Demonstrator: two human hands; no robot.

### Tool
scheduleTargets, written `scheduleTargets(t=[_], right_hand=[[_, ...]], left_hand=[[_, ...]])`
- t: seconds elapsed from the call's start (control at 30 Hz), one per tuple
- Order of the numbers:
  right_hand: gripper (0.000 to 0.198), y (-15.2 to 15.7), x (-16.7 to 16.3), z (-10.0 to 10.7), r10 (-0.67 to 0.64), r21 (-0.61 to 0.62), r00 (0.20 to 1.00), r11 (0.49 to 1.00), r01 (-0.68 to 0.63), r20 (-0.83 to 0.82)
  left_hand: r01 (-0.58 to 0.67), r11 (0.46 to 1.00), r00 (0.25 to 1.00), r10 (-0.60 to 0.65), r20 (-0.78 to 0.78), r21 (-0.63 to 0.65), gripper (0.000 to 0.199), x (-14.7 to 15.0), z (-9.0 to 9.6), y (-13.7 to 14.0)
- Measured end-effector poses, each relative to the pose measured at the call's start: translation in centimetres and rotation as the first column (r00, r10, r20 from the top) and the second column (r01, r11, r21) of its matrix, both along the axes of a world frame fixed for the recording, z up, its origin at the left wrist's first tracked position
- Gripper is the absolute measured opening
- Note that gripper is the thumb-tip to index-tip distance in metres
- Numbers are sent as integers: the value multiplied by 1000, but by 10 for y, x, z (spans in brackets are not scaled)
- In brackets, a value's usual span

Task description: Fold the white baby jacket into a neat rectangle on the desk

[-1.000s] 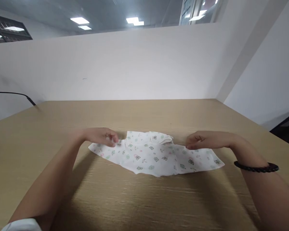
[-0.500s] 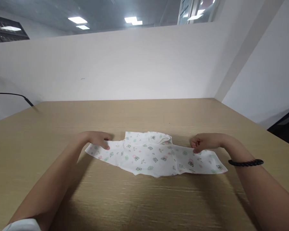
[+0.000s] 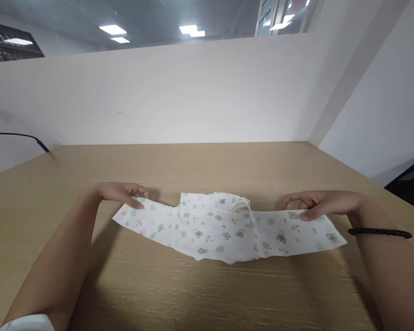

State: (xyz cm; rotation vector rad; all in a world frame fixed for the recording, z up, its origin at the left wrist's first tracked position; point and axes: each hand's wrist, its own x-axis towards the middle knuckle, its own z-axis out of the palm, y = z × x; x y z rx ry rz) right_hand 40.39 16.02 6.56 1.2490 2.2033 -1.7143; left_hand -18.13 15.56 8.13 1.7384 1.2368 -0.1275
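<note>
A small white baby shirt [image 3: 214, 230] with green and pink animal prints is spread between my hands, its two sleeves stretched out sideways. My left hand [image 3: 126, 193] pinches the upper edge of the left sleeve, thumb on top and fingers behind the cloth. At the other side, my right hand [image 3: 319, 204] has its thumb on the top edge of the right sleeve, with its fingers curled behind. The shirt's folded neck part faces the far side. Its lower edge hangs slightly wavy toward me.
The garment is over a wooden table [image 3: 193, 294]. A white wall [image 3: 200, 92] rises behind the table's far edge. On the left, a black cable [image 3: 20, 134] reaches the table edge. A dark object [image 3: 410, 179] stands at the far right. My right wrist wears a black braided bracelet [image 3: 379, 232].
My hands have moved apart, the left one leftward and the right one further right along its sleeve. The shirt is pulled wider and has come slightly nearer to me.
</note>
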Motion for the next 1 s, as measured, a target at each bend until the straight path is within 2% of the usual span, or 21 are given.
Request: scheduleTargets(t=[0.13,0.23,0.33,0.4,0.47,0.5,0.57,0.63,0.7,0.87,0.93,1.0], right_hand=[[44,-11,-5,4,-229,-83,936,973,215,-267],[36,-11,-14,8,-230,-69,912,973,220,-339],[29,-6,-20,13,-74,-7,971,997,74,-229],[24,-1,-23,15,61,26,996,998,-59,-70],[21,2,-27,15,135,47,984,989,-141,116],[22,3,-30,15,125,82,972,986,-143,199],[29,3,-43,13,16,240,957,967,-89,291],[44,2,-61,10,-106,444,965,896,-13,242],[52,1,-80,5,-109,545,984,838,14,143],[30,-3,-109,-7,-72,581,994,814,10,82],[23,-1,-110,-11,-87,579,995,814,45,45],[21,1,-109,-15,-101,545,995,833,99,-26]], left_hand=[[-12,997,980,-5,199,82,40,2,7,-3],[22,995,958,-49,282,98,34,6,11,-4],[102,990,973,-119,200,94,27,11,12,-3],[186,982,980,-187,64,21,27,15,10,-2],[215,977,973,-215,-85,-10,30,21,7,-2],[207,978,968,-200,-153,35,32,26,5,-2],[204,956,963,-157,-221,212,35,40,0,-3],[231,901,967,-173,-185,366,36,58,-6,-4],[262,855,965,-232,-121,448,36,76,-11,-6],[298,738,950,-291,-113,605,31,106,-24,-8],[283,721,953,-287,-99,632,25,109,-28,-8],[241,739,961,-270,-52,629,20,109,-31,-7]])
